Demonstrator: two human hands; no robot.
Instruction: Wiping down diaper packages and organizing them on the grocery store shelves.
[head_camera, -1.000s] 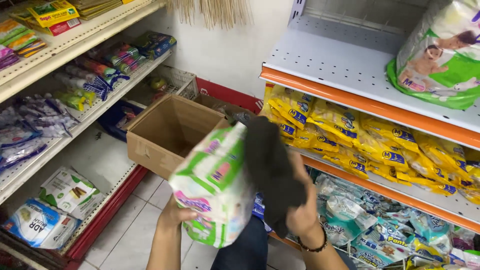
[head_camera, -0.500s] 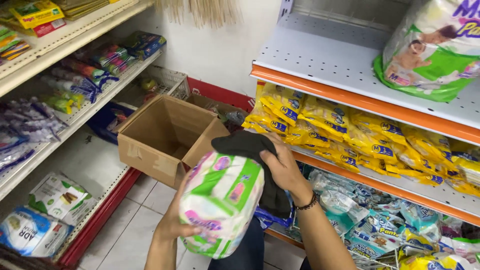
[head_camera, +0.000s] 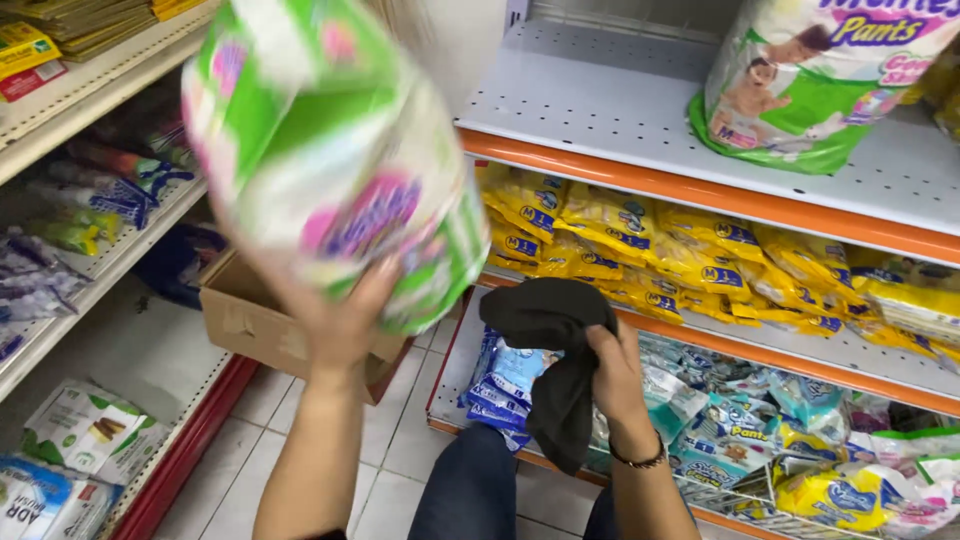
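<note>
The raised diaper pack (head_camera: 330, 160) is green and white with pink patches. The cloth (head_camera: 555, 360) is plain black. The shelf (head_camera: 700, 195) has an orange edge; the packets (head_camera: 640, 240) under it are yellow with blue marks.

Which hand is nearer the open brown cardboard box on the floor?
Left. The left hand, holding up a green-and-white diaper pack, is just above the open brown cardboard box; the right hand, gripping a black cloth, is farther off.

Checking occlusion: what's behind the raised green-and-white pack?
The green-and-white pack, raised by the left hand, hides part of the cardboard box and back wall; the box's inside is not visible.
</note>
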